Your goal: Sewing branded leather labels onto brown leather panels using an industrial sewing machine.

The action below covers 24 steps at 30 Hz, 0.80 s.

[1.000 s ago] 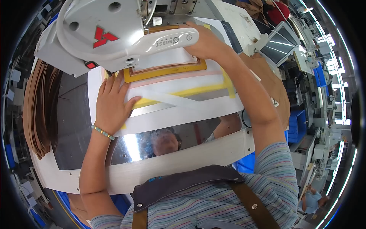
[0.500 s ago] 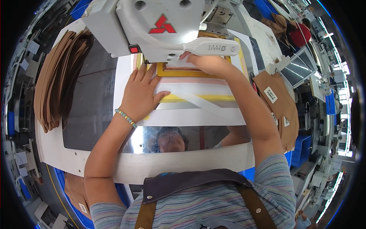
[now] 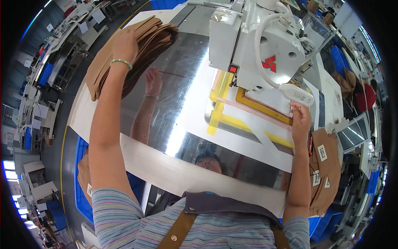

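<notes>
Bright indoor light, strip lights [image 3: 370,43] near the rim, white glare streaking metal plate [image 3: 182,85], curved edges, black corners

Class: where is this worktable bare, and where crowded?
Bare: shiny plate between the stack of brown pieces and white sheet, and the pale table edge before it. Crowded: beneath the sewing machine head, around the yellow frame, and right, where labelled brown pieces lie.
</notes>
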Tool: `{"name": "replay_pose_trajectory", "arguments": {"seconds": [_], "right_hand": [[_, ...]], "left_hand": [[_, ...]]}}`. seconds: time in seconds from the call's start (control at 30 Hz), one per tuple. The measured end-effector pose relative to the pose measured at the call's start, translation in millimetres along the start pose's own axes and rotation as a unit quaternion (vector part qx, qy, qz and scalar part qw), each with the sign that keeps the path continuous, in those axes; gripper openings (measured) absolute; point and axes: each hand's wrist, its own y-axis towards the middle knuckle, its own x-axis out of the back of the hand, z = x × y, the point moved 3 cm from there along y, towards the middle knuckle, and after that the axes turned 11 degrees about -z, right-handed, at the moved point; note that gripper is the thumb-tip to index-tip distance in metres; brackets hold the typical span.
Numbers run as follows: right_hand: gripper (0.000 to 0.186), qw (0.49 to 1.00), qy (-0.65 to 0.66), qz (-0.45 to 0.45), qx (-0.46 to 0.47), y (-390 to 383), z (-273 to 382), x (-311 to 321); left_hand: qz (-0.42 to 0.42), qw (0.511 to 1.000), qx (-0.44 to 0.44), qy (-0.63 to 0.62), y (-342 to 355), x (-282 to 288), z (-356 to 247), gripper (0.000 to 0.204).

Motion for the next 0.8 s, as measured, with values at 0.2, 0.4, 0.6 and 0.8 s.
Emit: {"name": "replay_pose_trajectory", "arguments": {"seconds": [0.2, 0.4, 0.6, 0.8], "right_hand": [[0.02, 0.999, 0.0, 0.014, 0.038, -1, -1, 1], [0.02, 0.998, 0.028, -0.012, 0.048, -3, 14, -4], [0.022, 0.991, -0.036, -0.03, 0.124, -8, 24, 7], [0.027, 0.938, -0.019, 0.194, 0.287, -35, 119, -46]], "left_hand": [[0.083, 0.995, 0.058, 0.02, -4, -42, 82, 0.022], [0.064, 0.993, 0.094, 0.001, 3, -1, 95, 0.023], [-0.151, 0.977, -0.058, -0.138, -54, 114, -41, 0.009], [0.003, 0.966, -0.153, -0.208, -178, 140, -91, 0.011]]}}
